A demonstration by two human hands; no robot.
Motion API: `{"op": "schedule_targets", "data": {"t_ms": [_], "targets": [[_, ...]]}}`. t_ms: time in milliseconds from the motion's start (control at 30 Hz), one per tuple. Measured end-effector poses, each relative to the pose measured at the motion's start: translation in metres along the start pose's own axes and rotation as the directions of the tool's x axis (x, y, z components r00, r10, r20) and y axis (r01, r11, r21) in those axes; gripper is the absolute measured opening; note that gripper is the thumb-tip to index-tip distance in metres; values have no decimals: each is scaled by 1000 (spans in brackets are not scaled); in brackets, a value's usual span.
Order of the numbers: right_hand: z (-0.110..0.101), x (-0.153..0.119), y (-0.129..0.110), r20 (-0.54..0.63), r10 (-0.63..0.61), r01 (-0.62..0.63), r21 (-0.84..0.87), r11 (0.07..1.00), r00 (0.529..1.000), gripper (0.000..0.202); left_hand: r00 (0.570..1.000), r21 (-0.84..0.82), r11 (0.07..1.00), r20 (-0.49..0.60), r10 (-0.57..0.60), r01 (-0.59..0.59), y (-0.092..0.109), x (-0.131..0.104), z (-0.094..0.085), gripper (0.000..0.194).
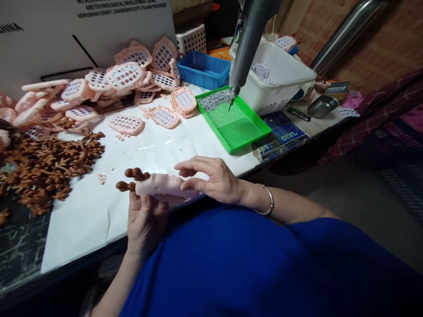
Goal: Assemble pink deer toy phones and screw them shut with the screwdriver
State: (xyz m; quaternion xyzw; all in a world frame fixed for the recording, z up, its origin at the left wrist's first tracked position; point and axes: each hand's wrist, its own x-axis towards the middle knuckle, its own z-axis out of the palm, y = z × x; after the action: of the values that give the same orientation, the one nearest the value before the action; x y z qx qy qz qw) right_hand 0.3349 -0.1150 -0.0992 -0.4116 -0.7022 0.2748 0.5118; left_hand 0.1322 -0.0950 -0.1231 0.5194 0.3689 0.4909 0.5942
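My left hand (147,220) is closed around the lower left side of a pale pink plastic toy shell (165,186) at the table's front edge. Brown antler-shaped pieces (132,178) stick out from the shell's left end. Over its right end is my right hand (214,180), fingers spread and thumb at the shell; whether the thumb presses on it I cannot tell. Farther back lies a single pink shell with oval holes (127,125). Beside it are a pink part with a printed sheet (161,116) and a small stack of similar parts (183,102).
A power screwdriver (246,53) hangs over a green tray (253,140) of small screws. Behind stand a blue bin (205,72) and a white basket (284,72). Heaps of pink shells (125,75) and brown antler pieces (56,160) cover the left side.
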Motion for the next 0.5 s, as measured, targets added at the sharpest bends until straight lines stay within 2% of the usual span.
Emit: {"op": "schedule_targets", "data": {"t_ms": [167,233,300,400,500], "targets": [[15,-8,4,18,-195,188,-356,915,981,42,994,-44,994,37,106,-104,-7,0,6,25],[18,-8,5,-2,-252,228,-419,879,968,41,989,-33,991,58,134,-132,-10,-2,7,25],[16,-5,6,-8,-252,227,-403,887,968,40,990,-21,991,56,132,-131,-11,-2,6,26],[8,1,6,28,-92,96,-305,948,995,29,998,-31,998,13,54,-54,-6,3,5,28],[1,7,5,79,165,-147,-193,970,983,18,996,24,996,22,-87,87,4,13,6,31]]}}
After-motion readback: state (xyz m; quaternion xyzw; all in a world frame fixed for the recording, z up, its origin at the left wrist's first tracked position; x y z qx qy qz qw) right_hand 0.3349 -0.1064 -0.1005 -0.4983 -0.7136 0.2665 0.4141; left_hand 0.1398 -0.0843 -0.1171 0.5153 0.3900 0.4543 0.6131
